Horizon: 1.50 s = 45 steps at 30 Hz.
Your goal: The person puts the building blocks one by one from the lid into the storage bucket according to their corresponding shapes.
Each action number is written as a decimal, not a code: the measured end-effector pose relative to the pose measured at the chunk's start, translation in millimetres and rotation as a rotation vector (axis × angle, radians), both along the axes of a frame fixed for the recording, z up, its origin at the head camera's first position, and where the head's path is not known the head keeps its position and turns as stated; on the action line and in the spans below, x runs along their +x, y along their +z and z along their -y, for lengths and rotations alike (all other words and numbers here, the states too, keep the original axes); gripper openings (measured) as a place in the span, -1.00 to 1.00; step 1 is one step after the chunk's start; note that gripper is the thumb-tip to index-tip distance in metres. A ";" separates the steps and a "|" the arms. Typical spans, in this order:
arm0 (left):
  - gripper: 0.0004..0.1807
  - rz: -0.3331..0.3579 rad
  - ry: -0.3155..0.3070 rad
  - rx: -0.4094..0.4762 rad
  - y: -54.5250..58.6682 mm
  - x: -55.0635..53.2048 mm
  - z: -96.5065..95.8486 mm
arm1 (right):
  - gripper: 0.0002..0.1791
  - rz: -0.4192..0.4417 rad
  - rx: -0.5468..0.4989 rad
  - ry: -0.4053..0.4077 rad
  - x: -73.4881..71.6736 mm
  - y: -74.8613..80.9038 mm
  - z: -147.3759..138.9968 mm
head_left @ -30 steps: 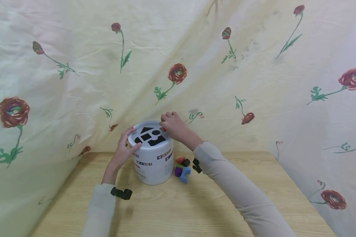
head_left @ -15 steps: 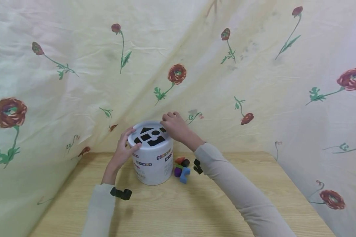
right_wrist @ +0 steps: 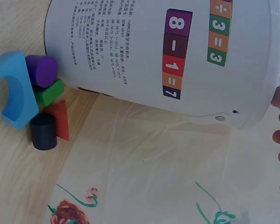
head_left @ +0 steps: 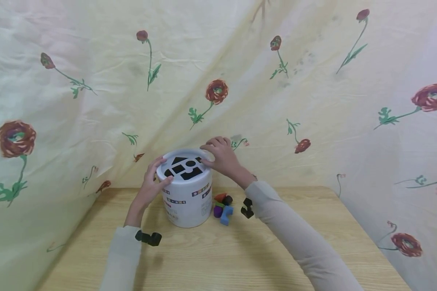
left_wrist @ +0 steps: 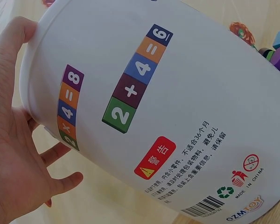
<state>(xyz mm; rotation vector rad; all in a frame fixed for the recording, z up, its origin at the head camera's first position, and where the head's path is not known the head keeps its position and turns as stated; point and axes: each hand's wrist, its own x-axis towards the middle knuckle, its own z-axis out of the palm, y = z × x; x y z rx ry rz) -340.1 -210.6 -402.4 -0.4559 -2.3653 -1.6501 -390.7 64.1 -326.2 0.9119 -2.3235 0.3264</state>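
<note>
A white shape-sorter bucket (head_left: 187,208) stands upright on the table, its lid (head_left: 186,152) pierced with black cut-out shapes. My left hand (head_left: 150,186) grips the rim from the left, with the thumb at the front of the lid and the fingers along the far side. At the lid's right edge, my right hand (head_left: 223,157) holds nothing, its thumb and fingers spread apart beside a slot. To the bucket's right lie a blue arch block (right_wrist: 19,88), a purple cylinder (right_wrist: 43,70), a green block (right_wrist: 49,94), a red triangular block (right_wrist: 60,120) and a black cylinder (right_wrist: 43,133).
The wooden table (head_left: 204,258) extends in front of the bucket and to both sides. Behind it hangs a pale floral cloth (head_left: 182,117), close to the bucket's back. A black wrist camera (head_left: 149,237) is strapped to each sleeve.
The red piece in the lid's right slot, under my right fingers, has gone from sight. My right hand has since loosened and shifted slightly right. The left hand stays on the rim.
</note>
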 end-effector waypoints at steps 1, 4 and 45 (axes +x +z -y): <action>-0.20 0.000 0.000 -0.002 0.3 0.3 -0.2 | -0.56 0.012 -0.024 0.012 0.3 -1.7 -2.4; -0.20 -0.003 0.001 -0.006 0.8 0.9 -1.1 | -0.53 0.064 -0.095 0.040 3.2 -6.4 -10.2; -0.19 -0.006 -0.017 0.007 -0.5 -0.5 -0.2 | -0.47 0.524 -0.096 0.022 54.9 -153.3 -55.9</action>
